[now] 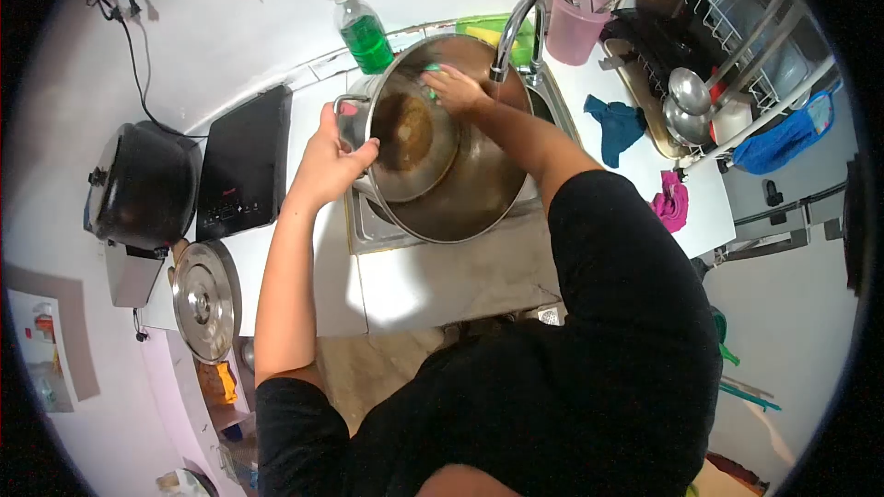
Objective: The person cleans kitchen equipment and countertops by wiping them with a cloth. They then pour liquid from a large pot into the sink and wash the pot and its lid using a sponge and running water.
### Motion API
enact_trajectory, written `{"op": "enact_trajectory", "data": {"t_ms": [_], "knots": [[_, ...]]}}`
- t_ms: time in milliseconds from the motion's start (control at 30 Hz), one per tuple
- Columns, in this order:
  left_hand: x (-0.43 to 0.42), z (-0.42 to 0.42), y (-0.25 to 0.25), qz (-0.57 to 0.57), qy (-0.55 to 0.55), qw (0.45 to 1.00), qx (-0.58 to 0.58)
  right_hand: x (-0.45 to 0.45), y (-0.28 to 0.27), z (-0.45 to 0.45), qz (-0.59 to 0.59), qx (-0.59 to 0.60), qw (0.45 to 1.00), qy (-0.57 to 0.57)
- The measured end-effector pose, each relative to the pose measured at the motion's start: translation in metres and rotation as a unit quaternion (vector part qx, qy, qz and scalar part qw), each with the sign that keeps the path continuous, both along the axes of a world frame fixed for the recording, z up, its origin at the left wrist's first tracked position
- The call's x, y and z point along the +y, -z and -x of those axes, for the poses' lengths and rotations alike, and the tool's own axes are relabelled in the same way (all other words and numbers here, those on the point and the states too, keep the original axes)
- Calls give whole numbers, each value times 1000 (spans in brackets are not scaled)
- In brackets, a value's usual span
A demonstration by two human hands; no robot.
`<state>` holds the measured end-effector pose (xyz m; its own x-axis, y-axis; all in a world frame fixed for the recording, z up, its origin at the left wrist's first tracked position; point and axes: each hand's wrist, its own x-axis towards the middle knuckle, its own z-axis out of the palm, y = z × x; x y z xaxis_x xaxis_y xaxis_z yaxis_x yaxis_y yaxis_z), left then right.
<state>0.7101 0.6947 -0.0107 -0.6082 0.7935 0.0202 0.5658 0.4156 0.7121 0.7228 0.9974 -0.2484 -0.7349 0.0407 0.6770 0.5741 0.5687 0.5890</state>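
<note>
A large steel pot lies tilted over the sink, its open mouth facing me and a brownish stain on its inner bottom. My left hand grips the pot's rim and side handle at the left, thumb over the edge. Inside the pot, my right hand presses a green scrubbing piece, mostly hidden under the fingers, against the upper inner wall. The curved faucet stands at the pot's upper right edge. Behind the pot is a bottle of green liquid.
Left are a black induction cooker, a black cooker pot and a steel lid. Right are a pink container, a teal cloth, a magenta cloth, ladles and a dish rack.
</note>
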Motion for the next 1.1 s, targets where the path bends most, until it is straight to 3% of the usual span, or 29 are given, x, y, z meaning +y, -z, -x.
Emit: {"op": "enact_trajectory", "data": {"t_ms": [33,67,133,233,300,400,500,600,633,733,800,833,933,967,1000,1067,1100], "knots": [[-1,-1,-1,-10,0,1000,-27,-16,-6,-9,261,-147,926,-231],[-3,1,2,-8,2,1000,-28,-38,23,-27,364,-53,904,-219],[-5,3,10,-26,-19,999,-38,-99,66,-46,485,18,865,-128],[-6,2,15,-49,-29,997,-52,-207,57,-36,553,24,817,-160],[-6,5,22,-70,-25,995,-59,-227,47,-3,553,37,797,-239],[-7,2,19,-70,-20,996,-52,-178,62,44,527,28,779,-340],[-10,7,22,-43,-28,998,-46,-111,56,56,555,72,769,-310],[-15,13,42,-96,-53,992,-59,-118,96,47,637,299,614,-359],[-14,10,39,-96,-63,991,-61,-129,94,45,638,296,614,-358],[-7,-4,20,-81,-33,995,-44,-167,66,53,593,236,759,-128],[-6,-6,10,-60,-32,997,-22,-190,29,56,536,193,822,25],[-7,-3,14,-62,-17,997,-33,-178,5,27,531,197,818,-99],[-11,8,35,-65,-30,996,-52,-178,26,0,542,164,810,-153],[-10,13,41,-70,-64,994,-55,-212,21,-5,586,166,793,-16],[-8,14,43,-74,-58,994,-54,-215,25,4,575,153,803,-36],[-12,11,48,-97,-57,993,-37,-181,39,47,488,99,836,-232],[-11,4,39,-83,-49,995,-13,-155,32,61,444,40,853,-272]]}}
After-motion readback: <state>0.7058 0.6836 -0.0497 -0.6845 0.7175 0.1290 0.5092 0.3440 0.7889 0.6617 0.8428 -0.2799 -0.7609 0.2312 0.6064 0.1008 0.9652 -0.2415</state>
